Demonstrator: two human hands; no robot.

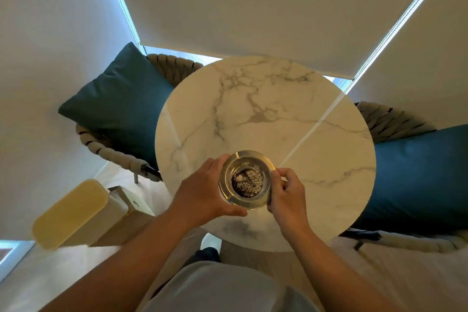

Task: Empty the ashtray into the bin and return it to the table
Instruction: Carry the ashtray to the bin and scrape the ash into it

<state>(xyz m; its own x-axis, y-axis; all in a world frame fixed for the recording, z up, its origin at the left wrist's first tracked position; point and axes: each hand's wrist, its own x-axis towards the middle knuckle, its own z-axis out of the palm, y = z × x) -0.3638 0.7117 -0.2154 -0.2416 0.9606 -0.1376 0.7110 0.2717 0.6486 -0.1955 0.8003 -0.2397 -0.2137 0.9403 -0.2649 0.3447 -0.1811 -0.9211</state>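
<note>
Head view: metal ashtray (247, 180), with dark and pale ash in its bowl, at the near edge of a round marble table (266, 109). Left hand (205, 194) cups its left rim; right hand (287, 194) pinches its right rim. Yellow-lidded bin (68, 213) stands on the floor, near left.

Two woven chairs (174, 68), teal cushion (119, 99) on each, lowered roller blinds (253, 7)
</note>
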